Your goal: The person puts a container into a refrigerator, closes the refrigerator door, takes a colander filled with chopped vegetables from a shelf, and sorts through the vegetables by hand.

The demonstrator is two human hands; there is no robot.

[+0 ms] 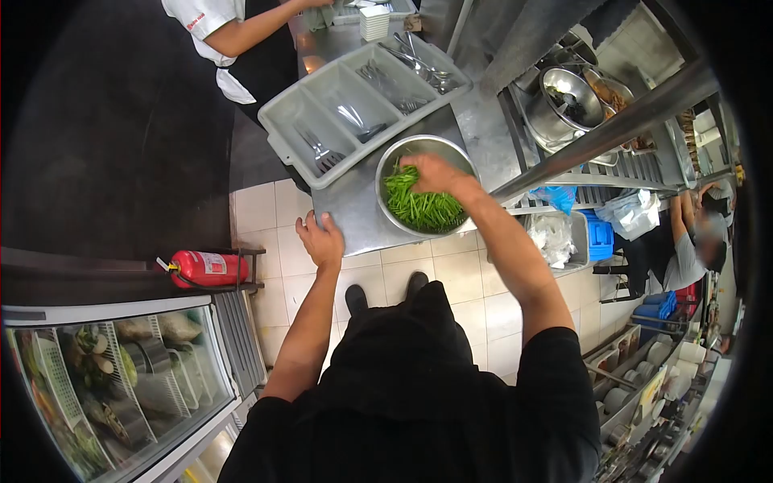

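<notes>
A round steel bowl (386,211) stands near the corner of the metal counter (354,217). Inside it lies a heap of cut green vegetable stalks (425,211), thin and bright. My right hand (435,173) reaches into the bowl from above, its fingers curled round some of the stalks at the top of the heap. The fingertips are partly hidden by the greens. At the counter's front edge, left of the bowl, rests my left hand (320,240), empty, with its fingers apart. Just behind the bowl sits a grey cutlery tray (326,179) with forks and other cutlery in its compartments.
Across the counter stands a person in a white sleeve (211,22). A slanting metal pole (612,129) passes right of the bowl, before a rack with steel pots (570,101). A fire extinguisher (208,268) and glass-front fridge (129,378) are at left. Another person (684,249) is far right.
</notes>
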